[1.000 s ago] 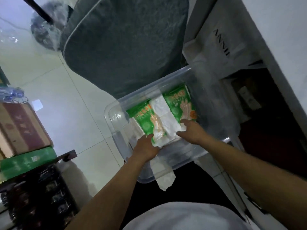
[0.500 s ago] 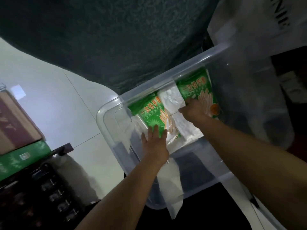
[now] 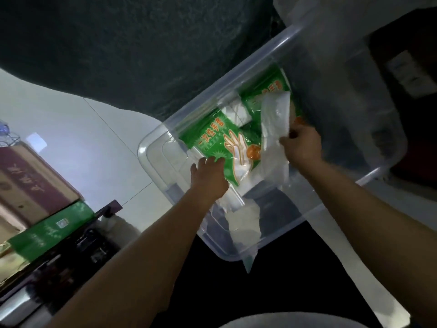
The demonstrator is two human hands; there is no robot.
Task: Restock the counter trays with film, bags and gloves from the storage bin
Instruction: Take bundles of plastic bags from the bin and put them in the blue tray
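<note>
Clear plastic, rectangular and translucent: storage bin (image 3: 151, 138), viewed from above, with both forearms reaching in over its near rim. Behind the far rim, a dark grey textured fabric mass (image 3: 142, 48). To the left of the bin, pale tiled floor (image 3: 78, 129).

Inside the bin, towards the far left corner: flat green printed glove packet (image 3: 212, 136) bearing a white hand outline and an orange disc, lying tilted. Against the far wall, further right: second glove packet (image 3: 269, 88) of the same green print, partly covered. Between the two packets: white folded bundle (image 3: 236, 112), contents not identifiable.

Left hand (image 3: 209, 178): back upward, fingertips in contact with the near left edge of the glove packet. Fingers close together and bent at the tips. Grip under the packet edge not determinable.

Right hand (image 3: 301, 147): fingers curled, pinching a translucent white plastic bag (image 3: 275, 121), held upright in front of the second glove packet and blurred.

Draped over the near rim: translucent plastic sheet (image 3: 247, 223), one corner hanging outside the bin.

At the left edge of view: maroon-and-tan cardboard box (image 3: 30, 183) stacked on a green carton (image 3: 49, 230).
</note>
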